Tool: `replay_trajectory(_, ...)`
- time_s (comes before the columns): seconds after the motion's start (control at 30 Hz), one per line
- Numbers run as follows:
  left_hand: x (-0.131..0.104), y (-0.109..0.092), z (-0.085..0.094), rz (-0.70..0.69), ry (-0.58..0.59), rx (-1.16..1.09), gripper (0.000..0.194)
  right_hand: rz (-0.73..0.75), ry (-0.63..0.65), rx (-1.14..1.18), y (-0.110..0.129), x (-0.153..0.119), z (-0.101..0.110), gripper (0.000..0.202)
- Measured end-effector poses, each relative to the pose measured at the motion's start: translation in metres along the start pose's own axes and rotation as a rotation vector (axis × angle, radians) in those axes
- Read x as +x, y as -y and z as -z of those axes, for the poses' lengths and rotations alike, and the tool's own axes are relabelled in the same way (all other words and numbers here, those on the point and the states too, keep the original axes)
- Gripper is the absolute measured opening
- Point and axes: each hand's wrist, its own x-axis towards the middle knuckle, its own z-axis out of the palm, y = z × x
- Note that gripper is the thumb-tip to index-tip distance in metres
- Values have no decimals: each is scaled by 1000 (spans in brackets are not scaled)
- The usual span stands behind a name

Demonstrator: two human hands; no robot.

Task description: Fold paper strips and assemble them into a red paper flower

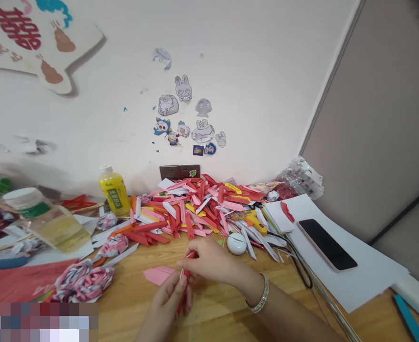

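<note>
A folded strip of red paper [183, 282] is between my two hands, low over the wooden table. My left hand [168, 294] is closed around its lower part. At its upper end, my right hand [205, 259] pinches the paper with bent fingers; a beaded bracelet [261, 294] circles that wrist. Just left of the hands lies a folded pink paper piece [158, 274], partly covered by my left hand. Beyond the hands spreads a heap of folded paper pieces [195, 209] in red, pink, white and yellow.
Left stand a yellow bottle [114, 192] and a large capped jar [52, 223] of liquid, near paper flowers [83, 280]. Right of the heap are a white mouse [236, 243], a yellow glue gun [255, 222], white paper sheets [352, 289] and a phone [327, 243]. A wall rises behind.
</note>
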Motion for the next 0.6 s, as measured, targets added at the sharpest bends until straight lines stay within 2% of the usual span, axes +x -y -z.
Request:
replay_trajectory(0.07,-1,2,-2,23,6,-38,45,35,-62,-21,2,-1,14,18)
replay_trajectory(0.13,-1,3,-4,54,15,-69,47,35,-204,-144,1,-3,38,20)
replay_trajectory(0.2,-2,2,-6,76,8,-88,48,-111,-344,-396,-8,-5,65,21)
replay_trajectory(0.3,-2,1,-7,82,5,-107,48,-293,-435,-527,-34,-4,96,24)
replay_trajectory(0.37,-2,2,-7,80,28,-111,48,-420,-411,-582,-54,1,102,22)
replay_trajectory(0.43,-3,2,-7,83,57,-111,48,-478,-382,-623,-70,7,98,23)
replay_trajectory(0.6,-3,4,-7,94,49,-142,47,-494,-325,-681,-81,17,84,19)
